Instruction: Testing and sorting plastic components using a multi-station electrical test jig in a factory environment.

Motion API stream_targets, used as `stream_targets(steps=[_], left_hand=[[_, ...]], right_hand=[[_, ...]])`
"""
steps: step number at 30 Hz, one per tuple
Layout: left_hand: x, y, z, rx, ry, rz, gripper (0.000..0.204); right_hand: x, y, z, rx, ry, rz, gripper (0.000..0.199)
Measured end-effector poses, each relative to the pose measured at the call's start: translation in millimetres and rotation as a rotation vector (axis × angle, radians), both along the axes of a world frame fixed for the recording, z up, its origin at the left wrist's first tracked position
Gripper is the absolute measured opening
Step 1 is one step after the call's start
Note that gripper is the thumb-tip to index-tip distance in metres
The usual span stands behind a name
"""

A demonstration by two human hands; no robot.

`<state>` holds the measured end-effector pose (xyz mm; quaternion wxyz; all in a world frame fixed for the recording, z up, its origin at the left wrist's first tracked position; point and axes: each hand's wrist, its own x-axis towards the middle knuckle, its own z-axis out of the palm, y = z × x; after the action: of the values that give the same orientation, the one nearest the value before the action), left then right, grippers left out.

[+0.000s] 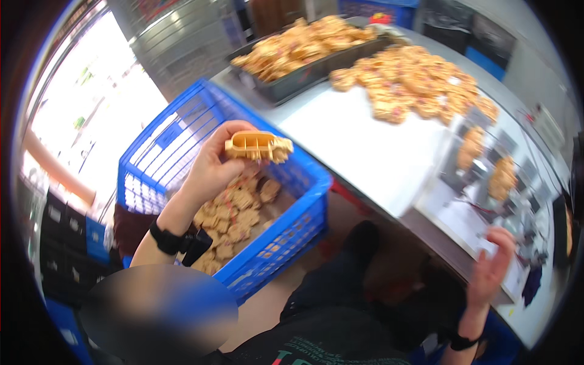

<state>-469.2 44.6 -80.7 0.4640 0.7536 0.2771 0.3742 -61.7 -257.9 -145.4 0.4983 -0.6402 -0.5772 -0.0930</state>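
Note:
My left hand point(210, 164) grips a yellow-orange moulded plastic shell point(258, 146), its hollow, ribbed side showing. Hand and shell are raised over a blue plastic basket point(277, 246), in which many similar shells point(228, 222) lie in a loose heap. At the right, my right hand point(491, 267) is by the table's near edge, in front of a bench fixture point(459, 176). Its fingers are apart and slightly bent, with nothing seen in them. Two yellow-orange shells point(469, 148) sit in the fixture, apart from that hand.
A white-topped table point(359, 146) runs along the right. On it are a spread pile of shells point(420, 82) and a dark tray point(292, 88) heaped with more. Dark bins point(64, 243) stand at the left. A bright opening point(91, 91) is at the upper left.

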Motion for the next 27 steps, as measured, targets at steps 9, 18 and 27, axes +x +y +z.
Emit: stream_targets(steps=[9,18,27], left_hand=[[209.9,-86.3,22.2,0.114,-0.038,-0.743,0.033],[294.5,-168.7,20.1,-0.198,-0.210,-0.756,0.083],[360.0,-149.6,100.2,-0.246,0.059,-0.613,0.065]], right_hand=[[-46.5,30.5,33.8,0.062,0.028,0.212,0.062],[-25.4,-21.0,27.4,0.200,0.426,0.058,0.049],[50.3,-41.7,20.8,0.214,0.195,-0.417,0.032]])
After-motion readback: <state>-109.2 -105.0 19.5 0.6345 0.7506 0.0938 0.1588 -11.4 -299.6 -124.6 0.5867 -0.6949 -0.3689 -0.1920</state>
